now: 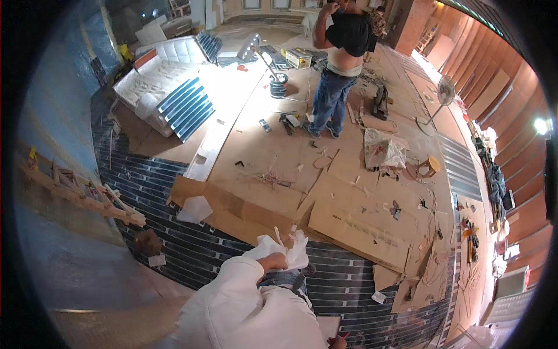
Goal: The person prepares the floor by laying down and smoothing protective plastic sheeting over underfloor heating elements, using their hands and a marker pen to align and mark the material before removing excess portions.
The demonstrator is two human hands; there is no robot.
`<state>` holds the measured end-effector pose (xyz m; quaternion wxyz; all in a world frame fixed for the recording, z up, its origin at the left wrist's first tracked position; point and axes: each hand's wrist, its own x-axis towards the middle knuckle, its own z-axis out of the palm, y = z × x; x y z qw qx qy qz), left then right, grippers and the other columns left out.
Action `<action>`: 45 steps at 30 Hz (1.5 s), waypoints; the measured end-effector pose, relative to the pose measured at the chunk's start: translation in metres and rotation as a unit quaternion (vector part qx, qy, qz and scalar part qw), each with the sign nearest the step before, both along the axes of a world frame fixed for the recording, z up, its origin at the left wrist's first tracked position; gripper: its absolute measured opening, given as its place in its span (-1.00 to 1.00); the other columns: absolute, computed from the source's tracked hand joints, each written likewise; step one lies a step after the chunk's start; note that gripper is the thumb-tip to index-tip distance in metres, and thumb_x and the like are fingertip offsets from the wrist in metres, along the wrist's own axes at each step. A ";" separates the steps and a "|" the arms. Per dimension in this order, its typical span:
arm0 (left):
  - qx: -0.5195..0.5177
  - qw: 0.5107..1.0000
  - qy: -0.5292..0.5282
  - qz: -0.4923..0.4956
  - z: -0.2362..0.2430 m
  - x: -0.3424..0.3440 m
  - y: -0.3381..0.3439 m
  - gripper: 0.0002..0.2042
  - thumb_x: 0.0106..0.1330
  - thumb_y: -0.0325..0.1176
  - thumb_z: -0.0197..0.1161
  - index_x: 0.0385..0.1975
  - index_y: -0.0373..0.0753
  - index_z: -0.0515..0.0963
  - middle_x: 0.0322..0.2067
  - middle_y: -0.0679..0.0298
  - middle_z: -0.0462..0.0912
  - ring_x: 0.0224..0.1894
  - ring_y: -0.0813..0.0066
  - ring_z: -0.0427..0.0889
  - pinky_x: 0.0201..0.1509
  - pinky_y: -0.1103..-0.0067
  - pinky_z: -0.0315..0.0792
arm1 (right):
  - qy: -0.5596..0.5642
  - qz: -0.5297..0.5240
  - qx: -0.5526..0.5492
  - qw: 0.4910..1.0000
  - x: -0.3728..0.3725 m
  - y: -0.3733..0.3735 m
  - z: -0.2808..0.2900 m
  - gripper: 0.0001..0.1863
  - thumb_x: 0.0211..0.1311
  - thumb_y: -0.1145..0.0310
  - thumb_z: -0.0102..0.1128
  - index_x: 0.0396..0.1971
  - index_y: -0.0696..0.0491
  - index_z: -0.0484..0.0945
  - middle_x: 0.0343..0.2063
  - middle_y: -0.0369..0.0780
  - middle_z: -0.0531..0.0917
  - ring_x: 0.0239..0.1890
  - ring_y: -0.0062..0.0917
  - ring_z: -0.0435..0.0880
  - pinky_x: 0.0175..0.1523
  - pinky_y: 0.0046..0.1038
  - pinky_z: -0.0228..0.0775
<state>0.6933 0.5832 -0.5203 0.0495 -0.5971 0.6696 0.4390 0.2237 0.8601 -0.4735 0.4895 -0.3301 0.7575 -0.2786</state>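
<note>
My left hand (272, 263), at the end of a white sleeve, is closed on a crumpled white plastic bag (297, 250) in front of my body. The bag's handles stick up, and its contents are hidden. Low in the view, at the lower edge, my right hand (336, 343) shows only in part. A thin red stick-like thing (346, 335), perhaps a pencil, pokes out from its fingers. Next to that hand lies the corner of a pale board (329, 327).
Dark striped film (343, 273) covers the floor around me. Cardboard sheets (360, 227) lie ahead, strewn with scraps. Farther off a person (337, 75) in jeans stands near a cable reel (279, 87). A fan (445, 92) stands right, a wooden ladder-like frame (87, 195) left.
</note>
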 end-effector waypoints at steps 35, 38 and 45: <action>0.009 0.996 -0.007 -0.086 -0.049 0.066 0.001 -0.60 0.10 -0.02 0.04 -0.26 -0.21 0.57 -0.24 -0.03 0.59 -0.15 0.04 0.55 -0.06 0.26 0.38 | -0.045 -0.035 0.183 0.982 -0.003 -0.091 -0.121 -0.91 0.05 0.45 0.01 -0.48 0.12 0.50 -0.72 -0.10 0.56 -0.78 -0.39 0.51 -0.71 -0.37 0.34; 0.082 0.973 0.018 -0.213 -0.024 0.021 -0.068 -0.54 0.09 0.00 0.09 -0.24 -0.31 0.56 -0.23 -0.04 0.59 -0.14 0.04 0.54 0.00 0.29 0.35 | -0.021 -0.082 0.159 0.984 -0.045 -0.069 -0.154 -0.86 0.09 0.47 -0.06 -0.55 0.11 0.50 -0.74 -0.10 0.55 -0.78 -0.40 0.52 -0.68 -0.35 0.37; 0.173 0.971 -0.034 -0.158 0.008 -0.039 -0.133 -0.50 0.17 0.05 0.05 -0.18 -0.31 0.55 -0.28 0.07 0.62 -0.23 0.13 0.57 -0.21 0.28 0.40 | 0.105 -0.278 0.136 0.945 -0.074 -0.162 0.047 -0.86 -0.02 0.46 -0.03 -0.46 0.14 0.50 -0.60 -0.04 0.62 -0.62 -0.30 0.64 -0.46 -0.24 0.48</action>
